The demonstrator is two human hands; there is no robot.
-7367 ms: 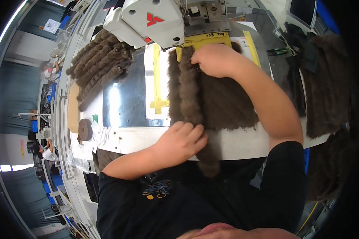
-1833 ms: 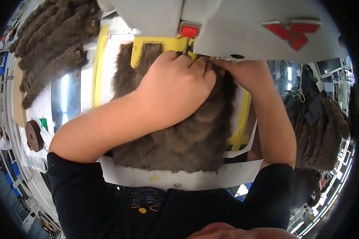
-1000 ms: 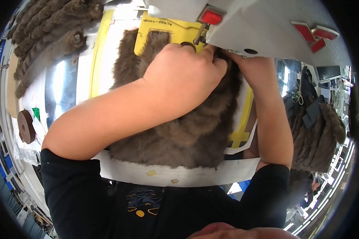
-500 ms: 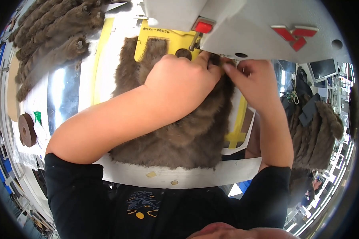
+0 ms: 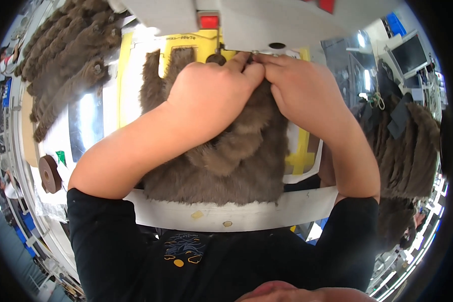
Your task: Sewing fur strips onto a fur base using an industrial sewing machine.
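Observation:
A brown fur piece (image 5: 221,183) lies on the machine bed in front of me, with separate strips sticking up at its far left. My left hand (image 5: 211,93) rests over it, fingers closed on the fur's far edge. Right beside it my right hand (image 5: 304,88) pinches the same edge, so the fingertips of both hands nearly meet. Just beyond the fingertips is the grey-white sewing machine head (image 5: 282,25), with a metal needle bar part at its left end. The fingers cover the exact spot of the edge they hold.
Brown fur strips (image 5: 68,55) are piled at the far left, and more brown fur (image 5: 407,151) hangs at the right. A brown tape roll (image 5: 49,173) stands at the left. A yellow plate (image 5: 206,40) lies under the machine head. At the far right is a monitor (image 5: 410,53).
My right hand has turned, its back now facing up, and its fingers have come in close against the left hand. The view has shifted, so the machine head appears higher and further left.

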